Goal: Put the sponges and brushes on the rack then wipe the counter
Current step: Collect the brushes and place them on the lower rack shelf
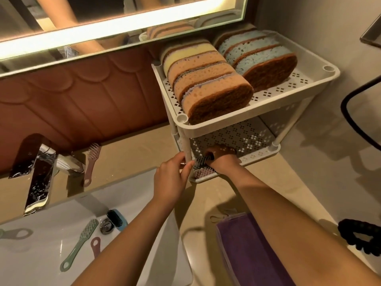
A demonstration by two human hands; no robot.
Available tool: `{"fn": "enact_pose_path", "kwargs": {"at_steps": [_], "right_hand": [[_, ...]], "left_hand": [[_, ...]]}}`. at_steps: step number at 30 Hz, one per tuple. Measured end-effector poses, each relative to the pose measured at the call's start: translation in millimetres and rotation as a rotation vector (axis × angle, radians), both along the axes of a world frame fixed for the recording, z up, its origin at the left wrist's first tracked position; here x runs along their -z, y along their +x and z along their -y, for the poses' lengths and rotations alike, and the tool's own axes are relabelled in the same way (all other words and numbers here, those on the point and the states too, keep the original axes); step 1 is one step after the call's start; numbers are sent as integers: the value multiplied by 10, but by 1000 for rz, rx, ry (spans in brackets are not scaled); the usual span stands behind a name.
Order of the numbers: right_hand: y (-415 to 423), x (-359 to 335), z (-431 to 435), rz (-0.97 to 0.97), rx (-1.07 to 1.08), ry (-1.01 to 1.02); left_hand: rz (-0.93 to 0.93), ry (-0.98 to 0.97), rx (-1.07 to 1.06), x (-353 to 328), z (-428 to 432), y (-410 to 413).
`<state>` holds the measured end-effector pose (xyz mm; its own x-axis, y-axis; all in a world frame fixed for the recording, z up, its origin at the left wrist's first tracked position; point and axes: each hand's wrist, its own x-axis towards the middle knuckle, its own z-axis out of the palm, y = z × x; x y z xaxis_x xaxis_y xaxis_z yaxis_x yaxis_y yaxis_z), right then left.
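Note:
A white two-tier rack (237, 122) stands on the beige counter. Its top shelf holds a row of orange sponges (208, 83) and a row of blue sponges (259, 56), all on edge. My right hand (222, 159) reaches into the lower shelf, shut on a dark-bristled brush (201, 162) that rests over a pink brush (203, 172). My left hand (173, 176) touches the rack's front post, fingers pinched around it. In the sink (41, 254) lie a green brush (80, 244), a blue brush (116, 219) and a pink one (95, 246). Another pink brush (91, 162) lies behind the faucet.
A chrome faucet (39, 174) stands over the sink. A folded purple cloth (253, 250) lies on the counter near me. A black scrunchie-like item (358, 236) sits at the right edge. A lit mirror (103, 32) hangs above a brown backsplash.

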<state>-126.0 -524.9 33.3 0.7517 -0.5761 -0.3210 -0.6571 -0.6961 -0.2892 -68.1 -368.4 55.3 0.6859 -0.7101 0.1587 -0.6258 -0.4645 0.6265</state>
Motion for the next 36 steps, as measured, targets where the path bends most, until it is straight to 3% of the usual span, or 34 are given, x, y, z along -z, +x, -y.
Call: {"fn": "enact_pose_path", "kwargs": {"at_steps": [16, 22, 28, 36], "right_hand": [[-164, 78, -59, 147, 2, 46], [-310, -12, -238, 261, 46, 88], [-550, -190, -744, 451, 73, 382], [-385, -98, -1641, 276, -70, 495]], "left_hand": [[-72, -4, 10, 6, 3, 45], [-432, -82, 12, -101, -109, 21], [-664, 27, 125, -39, -800, 63], [-709, 201, 35, 181, -2054, 98]]}}
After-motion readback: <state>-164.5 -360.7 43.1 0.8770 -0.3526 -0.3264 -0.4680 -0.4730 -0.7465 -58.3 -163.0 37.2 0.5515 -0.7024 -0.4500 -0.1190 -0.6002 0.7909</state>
